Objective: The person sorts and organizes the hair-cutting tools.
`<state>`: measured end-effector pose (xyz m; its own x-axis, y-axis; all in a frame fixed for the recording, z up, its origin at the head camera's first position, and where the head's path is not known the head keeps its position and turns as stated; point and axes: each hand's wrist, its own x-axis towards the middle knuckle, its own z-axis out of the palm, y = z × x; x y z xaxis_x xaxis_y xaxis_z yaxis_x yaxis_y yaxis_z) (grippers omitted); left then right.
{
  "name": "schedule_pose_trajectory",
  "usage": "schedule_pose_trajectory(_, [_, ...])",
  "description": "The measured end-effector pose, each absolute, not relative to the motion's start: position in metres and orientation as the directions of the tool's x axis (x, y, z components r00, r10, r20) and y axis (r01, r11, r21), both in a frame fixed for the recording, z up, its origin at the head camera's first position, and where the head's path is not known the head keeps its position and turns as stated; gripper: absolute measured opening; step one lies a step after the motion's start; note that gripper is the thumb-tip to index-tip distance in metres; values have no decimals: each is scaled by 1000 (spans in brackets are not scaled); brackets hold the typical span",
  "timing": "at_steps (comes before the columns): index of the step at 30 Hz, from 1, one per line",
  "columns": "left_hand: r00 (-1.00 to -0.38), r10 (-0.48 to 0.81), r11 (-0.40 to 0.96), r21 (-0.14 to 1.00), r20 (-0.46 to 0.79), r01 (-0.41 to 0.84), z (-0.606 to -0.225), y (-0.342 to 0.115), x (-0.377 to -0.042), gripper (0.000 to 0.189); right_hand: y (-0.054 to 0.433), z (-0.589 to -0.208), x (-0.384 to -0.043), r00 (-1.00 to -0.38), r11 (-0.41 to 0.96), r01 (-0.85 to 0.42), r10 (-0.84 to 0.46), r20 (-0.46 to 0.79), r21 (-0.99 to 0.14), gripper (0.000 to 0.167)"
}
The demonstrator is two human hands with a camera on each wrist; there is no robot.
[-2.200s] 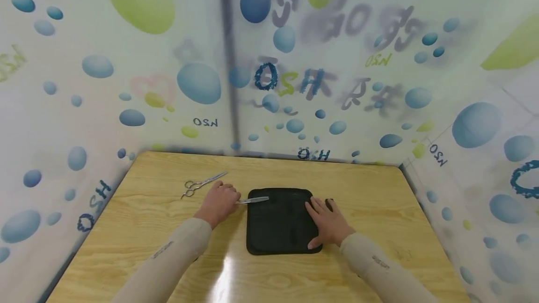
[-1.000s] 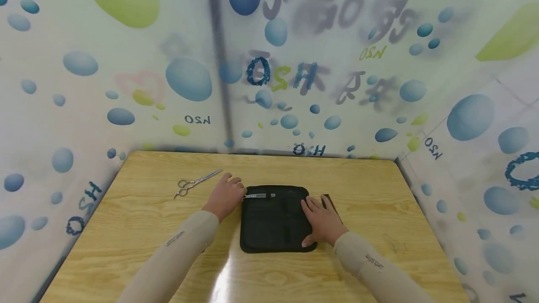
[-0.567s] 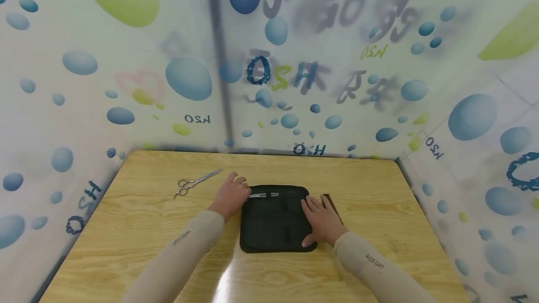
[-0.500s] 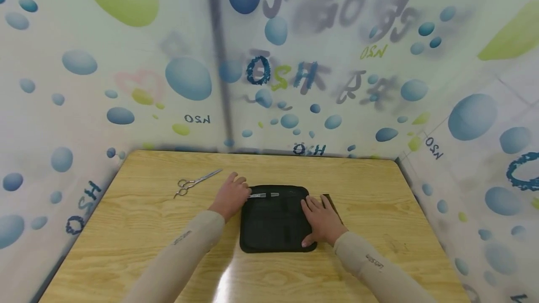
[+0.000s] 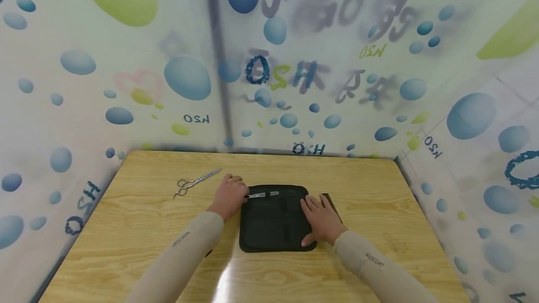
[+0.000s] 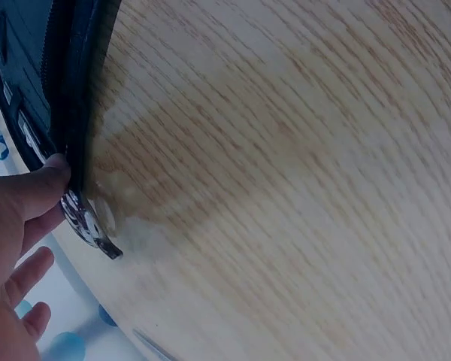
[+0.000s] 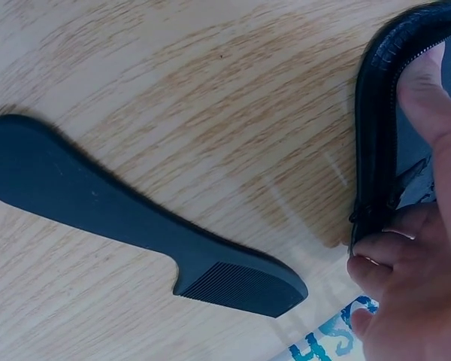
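Observation:
In the head view a black zip case (image 5: 273, 228) lies open-faced on the table. Silver scissors (image 5: 256, 196) lie along its upper left, crossed by a dark strap (image 5: 267, 195). My left hand (image 5: 229, 196) is at the case's upper left corner. The left wrist view shows its thumb and finger pinching the scissors near the handle (image 6: 83, 218), which sticks out past the case edge; the other fingers are loose. My right hand (image 5: 323, 221) rests on the case's right edge with spread fingers. In the right wrist view its thumb (image 7: 421, 90) lies inside the zip rim.
A second pair of silver scissors (image 5: 195, 183) lies on the table left of my left hand. A black comb (image 7: 135, 203) is beside the case on the right, partly covered by my right hand in the head view. Patterned walls border the wooden table (image 5: 358, 176).
My left hand has moved right toward the case, bringing the scissors from lying over it to under the strap. Lately that hand has shifted slightly left. My right hand stays on the case edge.

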<state>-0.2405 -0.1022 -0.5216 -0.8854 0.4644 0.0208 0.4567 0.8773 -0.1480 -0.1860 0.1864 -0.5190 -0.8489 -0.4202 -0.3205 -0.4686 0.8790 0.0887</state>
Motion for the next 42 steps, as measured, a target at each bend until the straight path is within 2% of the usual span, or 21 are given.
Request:
schedule_pose_trajectory(5, [-900,434,901,-50,37,432,-521,-106,-240,13,186,-519,-186,-845,877,-474,-427,-321,80,118])
schedule_pose_trajectory(12, [-922,361,920,107,140,376,-531,-115,-236,35,186,-517,-185,-846,879,-471,-428,-319,71,118])
schedule_pose_trajectory(19, [-945,230,959,112,233,261,-533,-122,-220,42,186,-517,-185,-845,882,-466,-421,-328,67,118])
schedule_pose_trajectory(24, [-967,159,976,116,200,184,-531,-119,-213,45,186,-517,-185,-848,885,-462,-423,-320,54,118])
schedule_pose_trajectory(33, [-987,66,978,188,147,93,-530,-103,-204,51,187,-515,-183,-847,891,-453,-424,-322,18,116])
schedule_pose_trajectory(42, [-993,33,973,225,113,58,-536,-98,-205,43,187,-515,-184,-846,890,-455,-426,-322,17,117])
